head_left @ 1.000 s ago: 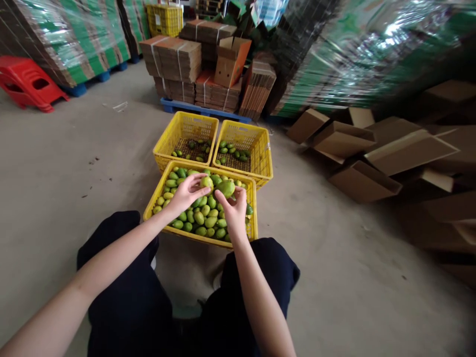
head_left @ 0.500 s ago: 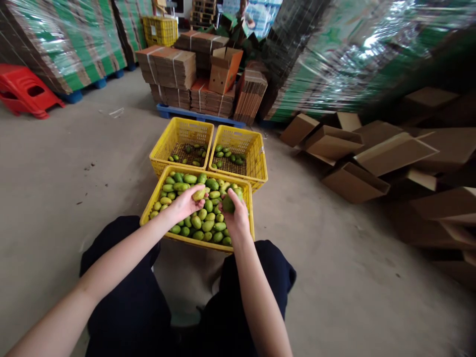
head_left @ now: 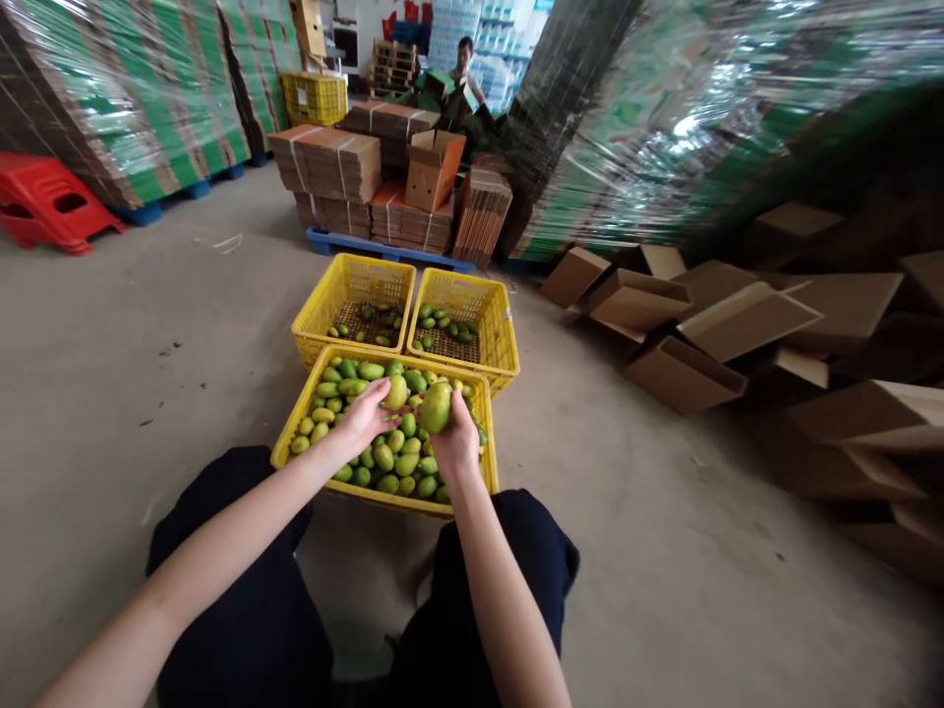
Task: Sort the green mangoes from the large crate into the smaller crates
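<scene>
Over a yellow plastic crate (head_left: pixel 295 418) full of green and yellowish mangoes (head_left: pixel 383 456), both my hands are raised side by side. My left hand (head_left: pixel 366 417) holds a yellow-green mango (head_left: pixel 396 392) between thumb and fingers. Another green mango (head_left: pixel 436 408), larger in view, sits in my right hand (head_left: pixel 458 442), its thumb along the right side. Some of the right fingers are hidden behind the fruit. The two mangoes are close together but apart.
Two more yellow crates, a left one (head_left: pixel 314 315) and a right one (head_left: pixel 505 329), stand behind, each with several mangoes. Flattened cartons (head_left: pixel 331 167) are stacked on a blue pallet (head_left: pixel 383 246). Open boxes (head_left: pixel 685 374) lie at right, a red stool (head_left: pixel 55 202) at left. A person (head_left: pixel 463 69) is far back.
My right hand has turned its mango so more of the fruit faces me. The left hand's mango is now more upright in its fingers. The view has tilted up slightly.
</scene>
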Available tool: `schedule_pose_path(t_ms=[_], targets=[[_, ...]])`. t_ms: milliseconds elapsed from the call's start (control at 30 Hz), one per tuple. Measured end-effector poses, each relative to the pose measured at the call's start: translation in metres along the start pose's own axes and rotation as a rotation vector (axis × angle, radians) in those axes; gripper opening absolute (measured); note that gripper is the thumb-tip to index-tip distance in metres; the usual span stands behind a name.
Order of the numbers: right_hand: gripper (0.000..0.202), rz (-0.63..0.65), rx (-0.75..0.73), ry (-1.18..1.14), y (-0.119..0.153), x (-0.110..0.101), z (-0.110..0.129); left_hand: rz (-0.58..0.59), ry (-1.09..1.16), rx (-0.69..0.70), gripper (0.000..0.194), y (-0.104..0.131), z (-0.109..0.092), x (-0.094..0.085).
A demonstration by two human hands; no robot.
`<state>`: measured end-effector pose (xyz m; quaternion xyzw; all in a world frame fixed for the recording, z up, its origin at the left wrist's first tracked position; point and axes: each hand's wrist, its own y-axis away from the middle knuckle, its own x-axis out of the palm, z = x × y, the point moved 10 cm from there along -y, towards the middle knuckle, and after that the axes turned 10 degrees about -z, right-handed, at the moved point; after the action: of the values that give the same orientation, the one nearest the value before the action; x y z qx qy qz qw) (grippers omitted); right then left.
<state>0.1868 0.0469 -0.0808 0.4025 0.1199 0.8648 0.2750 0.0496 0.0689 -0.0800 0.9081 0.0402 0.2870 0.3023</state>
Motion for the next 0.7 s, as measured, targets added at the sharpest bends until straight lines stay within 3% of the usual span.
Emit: schedule_pose_path(t_ms=[67, 167, 300, 500, 700], targets=[[0.020, 0.006, 0.045, 0.018, 0.000, 0.001, -0.005, -0.001, 0.011, -0.017, 0.016, 0.003, -0.002, 0.001], [0.030, 0.124, 0.188, 0.039, 0.011, 0.013, -0.014, -0.012, 0.054, -0.055, 0.026, 0.003, -0.002, 0.000], [0.026, 0.230, 0.251, -0.007, 0.026, 0.025, -0.014, 0.003, 0.068, 0.039, 0.013, 0.003, -0.012, -0.001], [0.023, 0.092, 0.270, 0.072, 0.012, 0.005, -0.024, 0.047, 0.046, 0.023, 0.029, 0.009, -0.009, -0.001], [0.026, -0.061, 0.369, 0.094, 0.008, -0.013, -0.036, -0.075, 0.066, -0.022, 0.022, 0.009, -0.008, -0.012]])
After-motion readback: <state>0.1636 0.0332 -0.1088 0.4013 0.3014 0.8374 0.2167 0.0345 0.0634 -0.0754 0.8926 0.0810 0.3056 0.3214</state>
